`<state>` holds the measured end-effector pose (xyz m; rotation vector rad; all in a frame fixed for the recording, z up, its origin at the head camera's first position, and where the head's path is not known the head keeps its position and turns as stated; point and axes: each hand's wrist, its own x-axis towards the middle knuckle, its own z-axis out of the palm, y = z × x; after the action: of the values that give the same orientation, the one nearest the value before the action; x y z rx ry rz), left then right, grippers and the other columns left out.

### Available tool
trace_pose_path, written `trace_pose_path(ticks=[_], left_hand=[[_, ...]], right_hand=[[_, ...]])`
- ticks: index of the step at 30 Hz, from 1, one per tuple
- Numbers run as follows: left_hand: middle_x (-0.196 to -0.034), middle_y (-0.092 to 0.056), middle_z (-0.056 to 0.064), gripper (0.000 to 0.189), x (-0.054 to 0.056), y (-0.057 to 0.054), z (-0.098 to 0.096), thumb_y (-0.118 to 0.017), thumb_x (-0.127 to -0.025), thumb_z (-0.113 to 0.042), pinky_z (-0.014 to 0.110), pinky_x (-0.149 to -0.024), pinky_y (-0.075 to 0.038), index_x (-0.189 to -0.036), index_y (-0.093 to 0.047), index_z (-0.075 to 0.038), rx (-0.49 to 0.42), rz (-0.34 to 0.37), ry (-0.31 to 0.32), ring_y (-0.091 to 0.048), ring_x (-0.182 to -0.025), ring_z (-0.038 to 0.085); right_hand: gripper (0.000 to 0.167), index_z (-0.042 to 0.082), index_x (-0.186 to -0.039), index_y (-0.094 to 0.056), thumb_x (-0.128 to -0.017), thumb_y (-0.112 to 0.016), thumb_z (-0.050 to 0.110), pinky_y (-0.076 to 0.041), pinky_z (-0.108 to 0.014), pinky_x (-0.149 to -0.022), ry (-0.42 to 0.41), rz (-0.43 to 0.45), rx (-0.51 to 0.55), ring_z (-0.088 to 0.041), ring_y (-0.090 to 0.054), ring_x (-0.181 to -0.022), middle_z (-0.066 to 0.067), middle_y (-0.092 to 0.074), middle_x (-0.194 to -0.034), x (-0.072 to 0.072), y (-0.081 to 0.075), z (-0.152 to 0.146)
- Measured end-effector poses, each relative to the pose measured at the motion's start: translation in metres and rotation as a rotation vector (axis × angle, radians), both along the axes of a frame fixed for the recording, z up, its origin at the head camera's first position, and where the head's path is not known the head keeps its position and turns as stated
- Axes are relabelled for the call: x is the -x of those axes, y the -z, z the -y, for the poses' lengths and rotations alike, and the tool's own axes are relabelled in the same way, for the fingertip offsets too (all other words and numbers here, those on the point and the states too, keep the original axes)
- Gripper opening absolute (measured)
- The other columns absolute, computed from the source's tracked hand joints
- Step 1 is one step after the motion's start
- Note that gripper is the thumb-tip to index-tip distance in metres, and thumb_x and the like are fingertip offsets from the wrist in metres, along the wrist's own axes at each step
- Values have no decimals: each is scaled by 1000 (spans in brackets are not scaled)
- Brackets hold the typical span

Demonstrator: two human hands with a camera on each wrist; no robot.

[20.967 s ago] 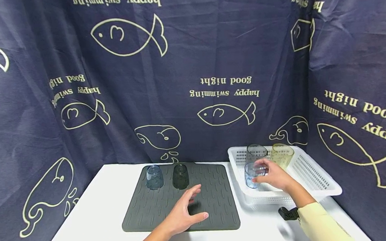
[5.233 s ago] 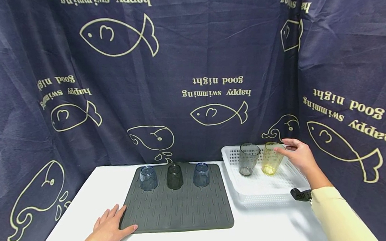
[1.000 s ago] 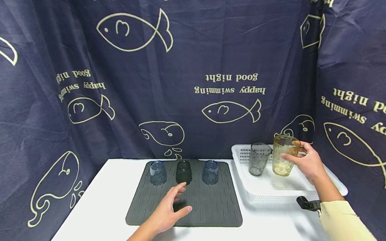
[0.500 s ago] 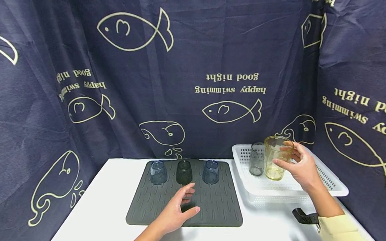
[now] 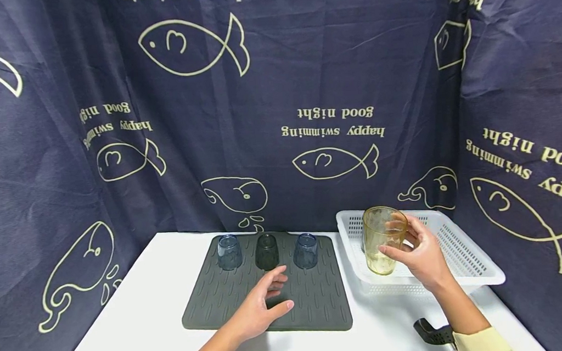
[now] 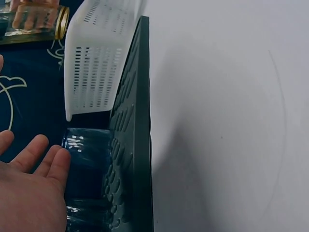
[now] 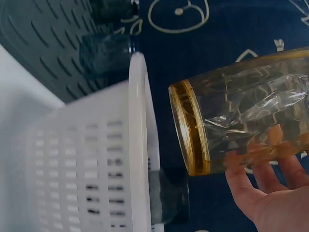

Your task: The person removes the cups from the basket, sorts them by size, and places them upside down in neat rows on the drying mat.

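Note:
My right hand (image 5: 423, 252) grips a tall yellow drinking glass (image 5: 381, 244) round its side, thumb in front and fingers behind. In the right wrist view the yellow glass (image 7: 256, 111) hangs clear above the white basket's rim (image 7: 138, 145). A grey glass (image 7: 169, 195) stands in the basket, mostly hidden behind the yellow one in the head view. My left hand (image 5: 259, 306) hovers over the dark grey drying mat (image 5: 316, 305), fingers loosely bent, holding nothing. Along the mat's back stand a blue glass (image 5: 230, 252), a dark glass (image 5: 267, 252) and another blue glass (image 5: 305, 250), all upside down.
The perforated white basket (image 5: 467, 279) stands on the white table (image 5: 138, 308), right of the mat. A navy curtain (image 5: 255, 100) with fish drawings closes off the back and both sides.
A blue glass went from basket to mat between the oldest frames. Lately my right hand lifted the yellow glass and carried it left; my left hand came from the mat's left edge to above it.

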<state>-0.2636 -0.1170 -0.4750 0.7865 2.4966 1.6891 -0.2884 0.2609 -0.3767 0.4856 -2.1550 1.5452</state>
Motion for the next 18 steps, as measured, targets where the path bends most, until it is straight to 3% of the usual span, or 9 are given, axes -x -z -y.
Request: trace_pose_path(ticks=[18], left_hand=[[-144, -52, 7, 70, -1, -3, -9, -70, -98, -25, 48, -115, -45, -158, -34, -21, -22, -4, 4, -52, -135, 37]], right_hand=[[73, 4, -141, -53, -76, -85, -4, -56, -18, -85, -128, -6, -47, -2, -66, -107, 1, -65, -121, -19, 13, 36]])
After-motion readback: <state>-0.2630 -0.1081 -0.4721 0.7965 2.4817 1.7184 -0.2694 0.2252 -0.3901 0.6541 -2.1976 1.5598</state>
